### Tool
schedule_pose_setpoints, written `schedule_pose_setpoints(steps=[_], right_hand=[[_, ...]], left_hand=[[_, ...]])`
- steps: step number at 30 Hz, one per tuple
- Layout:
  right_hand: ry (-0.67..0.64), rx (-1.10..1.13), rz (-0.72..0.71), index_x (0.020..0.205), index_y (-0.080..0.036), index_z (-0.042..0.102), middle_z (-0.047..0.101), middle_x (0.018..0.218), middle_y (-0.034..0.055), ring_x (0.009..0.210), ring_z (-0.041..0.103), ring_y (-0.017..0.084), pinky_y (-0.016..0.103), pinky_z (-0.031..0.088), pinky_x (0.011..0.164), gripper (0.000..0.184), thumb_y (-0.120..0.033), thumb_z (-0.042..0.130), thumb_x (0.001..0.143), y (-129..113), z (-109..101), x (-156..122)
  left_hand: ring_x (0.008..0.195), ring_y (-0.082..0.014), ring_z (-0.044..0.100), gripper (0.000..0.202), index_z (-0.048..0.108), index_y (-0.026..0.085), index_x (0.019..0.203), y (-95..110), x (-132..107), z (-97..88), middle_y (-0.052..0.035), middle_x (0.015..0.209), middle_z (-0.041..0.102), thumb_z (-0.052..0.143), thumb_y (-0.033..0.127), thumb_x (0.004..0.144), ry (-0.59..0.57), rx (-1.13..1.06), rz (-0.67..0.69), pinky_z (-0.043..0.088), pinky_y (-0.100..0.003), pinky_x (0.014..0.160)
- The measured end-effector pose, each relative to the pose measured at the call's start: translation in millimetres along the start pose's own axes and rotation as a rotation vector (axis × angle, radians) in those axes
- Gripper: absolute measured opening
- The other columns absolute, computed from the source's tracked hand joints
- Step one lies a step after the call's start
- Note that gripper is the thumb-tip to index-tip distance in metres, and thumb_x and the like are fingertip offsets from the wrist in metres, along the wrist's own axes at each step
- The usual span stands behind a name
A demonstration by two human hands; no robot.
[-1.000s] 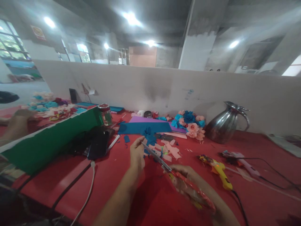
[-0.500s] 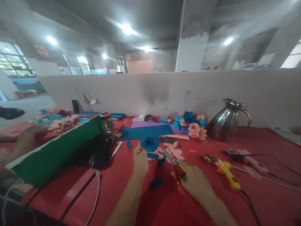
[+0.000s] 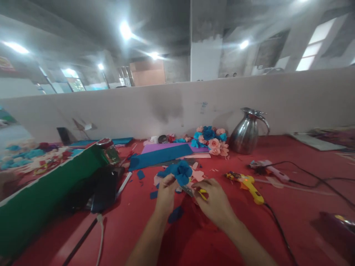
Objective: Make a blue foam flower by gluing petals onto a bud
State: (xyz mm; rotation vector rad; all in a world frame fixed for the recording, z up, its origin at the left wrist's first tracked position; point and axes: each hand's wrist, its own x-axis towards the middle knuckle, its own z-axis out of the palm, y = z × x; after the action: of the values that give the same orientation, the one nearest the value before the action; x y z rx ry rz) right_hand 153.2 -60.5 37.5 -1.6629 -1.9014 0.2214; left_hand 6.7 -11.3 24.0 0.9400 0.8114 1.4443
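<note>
Blue ruffled paper flower sits pinched in the left hand above pale-pink paper scraps on the red tabletop. Whether the right hand grips the metal-bladed, yellow-handled scissors, I cannot tell

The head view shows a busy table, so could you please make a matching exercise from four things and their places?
1. Blue paper flower
2. Scissors
3. Metal jug
4. Purple sheet

A. Just right of the pink-and-blue flower bunch
B. Partly under a blue sheet
C. In the left hand
D. In the right hand

Pairs: 1-C; 2-D; 3-A; 4-B
</note>
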Motion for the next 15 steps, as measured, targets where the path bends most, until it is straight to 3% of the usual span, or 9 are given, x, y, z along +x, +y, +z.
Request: schedule_pose_setpoints(steps=[2,4,6,9,13,15], right_hand=[[0.023,-0.022,0.061,0.084,-0.024,0.072,0.07,0.087,0.0058,0.089,0.059,0.022,0.033,0.039,0.08,0.023,-0.023,0.05,0.087,2.5,-2.3,3.0],[0.007,-0.01,0.095,0.084,-0.022,0.072,0.071,0.083,0.0062,0.082,0.061,0.021,0.032,0.039,0.076,0.026,-0.023,0.046,0.09,4.3,-4.1,3.7],[0.046,-0.007,0.081,0.091,-0.023,0.071,0.071,0.093,0.0068,0.087,0.061,0.022,0.034,0.039,0.079,0.024,-0.022,0.048,0.089,3.4,-5.6,2.2],[0.221,-0.155,0.025,0.101,-0.027,0.07,0.063,0.118,0.0084,0.11,0.052,0.03,0.045,0.033,0.092,0.021,-0.026,0.059,0.083,-0.7,-7.7,-1.1],[0.14,-0.254,0.064,0.092,-0.022,0.07,0.07,0.084,0.0088,0.085,0.062,0.025,0.042,0.04,0.082,0.022,-0.015,0.051,0.085,0.3,-11.8,-0.6],[0.171,-0.255,0.061,0.093,-0.022,0.07,0.069,0.092,0.0097,0.095,0.06,0.028,0.046,0.039,0.087,0.022,-0.012,0.054,0.083,2.8,-14.9,0.5]], left_hand=[[0.062,-0.0129,0.057,0.01,0.068,0.017,0.062,-6.6,-0.4,0.9,0.0002,0.064,0.065,0.077,0.022,0.059,-0.067,0.0,-0.021,0.045,-0.024,0.062],[0.059,-0.0109,0.055,0.013,0.068,0.018,0.061,-8.9,-0.4,2.4,0.0016,0.063,0.064,0.079,0.022,0.056,-0.061,-0.044,-0.062,0.045,-0.023,0.061],[0.058,-0.0099,0.055,0.018,0.067,0.018,0.06,-6.7,-0.4,4.7,0.0029,0.061,0.063,0.082,0.021,0.05,-0.016,-0.092,-0.089,0.046,-0.022,0.062],[0.06,-0.0109,0.058,0.02,0.066,0.02,0.057,-0.8,-1.4,7.6,0.0034,0.061,0.063,0.084,0.021,0.047,0.035,-0.099,-0.106,0.048,-0.022,0.065],[0.06,-0.0149,0.06,0.021,0.067,0.023,0.058,-0.8,0.4,5.1,0.0023,0.065,0.067,0.084,0.026,0.047,0.043,-0.118,-0.106,0.051,-0.027,0.064],[0.06,-0.0152,0.059,0.023,0.067,0.024,0.059,-3.5,3.9,1.7,0.0029,0.061,0.066,0.085,0.026,0.045,0.066,-0.109,-0.106,0.051,-0.027,0.063]])
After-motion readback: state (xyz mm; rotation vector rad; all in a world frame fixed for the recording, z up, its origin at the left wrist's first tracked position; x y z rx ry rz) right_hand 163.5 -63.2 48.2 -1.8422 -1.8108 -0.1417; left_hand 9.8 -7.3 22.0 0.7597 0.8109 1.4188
